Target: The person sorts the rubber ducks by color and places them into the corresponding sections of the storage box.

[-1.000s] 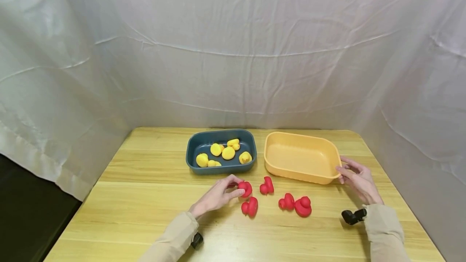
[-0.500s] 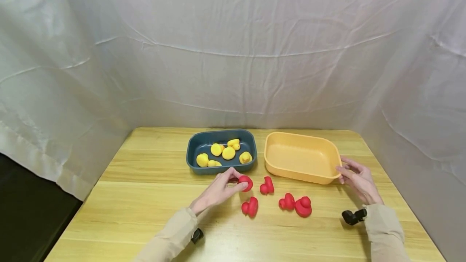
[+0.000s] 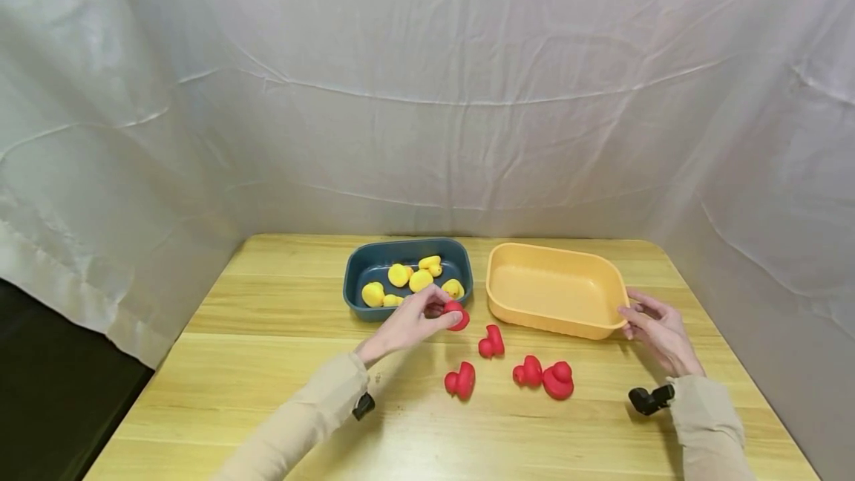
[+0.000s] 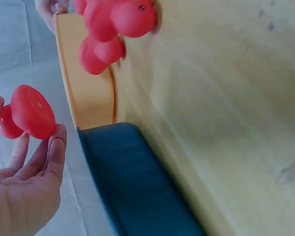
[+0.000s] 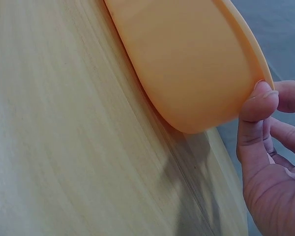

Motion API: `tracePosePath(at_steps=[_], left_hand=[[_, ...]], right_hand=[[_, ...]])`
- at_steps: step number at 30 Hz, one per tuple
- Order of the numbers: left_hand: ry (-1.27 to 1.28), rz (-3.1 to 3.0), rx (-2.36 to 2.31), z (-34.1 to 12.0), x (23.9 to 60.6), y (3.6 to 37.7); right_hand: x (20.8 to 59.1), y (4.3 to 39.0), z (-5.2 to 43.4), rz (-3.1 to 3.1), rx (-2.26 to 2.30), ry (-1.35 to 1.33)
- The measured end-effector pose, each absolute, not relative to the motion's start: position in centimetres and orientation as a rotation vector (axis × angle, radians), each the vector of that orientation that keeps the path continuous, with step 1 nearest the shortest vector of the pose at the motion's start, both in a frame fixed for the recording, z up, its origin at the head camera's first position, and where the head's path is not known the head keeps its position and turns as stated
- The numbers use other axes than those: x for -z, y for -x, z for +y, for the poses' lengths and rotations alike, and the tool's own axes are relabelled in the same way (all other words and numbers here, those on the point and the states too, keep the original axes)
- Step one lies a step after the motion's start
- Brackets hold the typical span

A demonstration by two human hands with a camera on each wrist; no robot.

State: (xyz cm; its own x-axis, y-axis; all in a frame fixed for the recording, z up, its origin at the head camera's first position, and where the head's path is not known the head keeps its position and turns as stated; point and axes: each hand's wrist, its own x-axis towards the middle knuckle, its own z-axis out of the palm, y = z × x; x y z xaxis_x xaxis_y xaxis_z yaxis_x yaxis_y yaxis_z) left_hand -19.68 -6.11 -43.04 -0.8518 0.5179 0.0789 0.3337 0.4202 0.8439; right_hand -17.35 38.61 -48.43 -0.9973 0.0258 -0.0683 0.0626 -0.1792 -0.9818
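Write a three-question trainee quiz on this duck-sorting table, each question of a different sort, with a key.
1. True or false: the left hand pinches a red duck clear of the table.
2. How many red ducks lie on the table, not counting the held one?
3. What does the right hand touch?
A. the blue bin
B. the rim of the orange bin
C. a yellow duck

Key
1. True; the left wrist view shows it raised between thumb and fingertips.
2. Four.
3. B; the thumb presses the rim at the bin's corner.
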Motion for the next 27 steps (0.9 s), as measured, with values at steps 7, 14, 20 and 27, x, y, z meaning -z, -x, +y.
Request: tracePosePath(at_steps=[7, 14, 20, 27], left_hand=[[-0.865, 2.472, -1.385, -5.1, 41.5, 21.4], [-0.930, 2.491, -1.331, -3.5, 40.6, 22.5], [-0.908, 2.480, -1.327, -1.9, 40.4, 23.6], [-0.901, 2.471, -1.311, 0.0, 40.8, 24.5]], right_hand=[[48.4, 17.5, 38.7, 2.009, 2.368, -0.130], [48.4, 17.6, 38.8, 2.022, 2.344, -0.144], [48.4, 17.6, 38.8, 2.032, 2.338, -0.143], [48.4, 17.5, 38.8, 2.030, 2.335, -0.145]])
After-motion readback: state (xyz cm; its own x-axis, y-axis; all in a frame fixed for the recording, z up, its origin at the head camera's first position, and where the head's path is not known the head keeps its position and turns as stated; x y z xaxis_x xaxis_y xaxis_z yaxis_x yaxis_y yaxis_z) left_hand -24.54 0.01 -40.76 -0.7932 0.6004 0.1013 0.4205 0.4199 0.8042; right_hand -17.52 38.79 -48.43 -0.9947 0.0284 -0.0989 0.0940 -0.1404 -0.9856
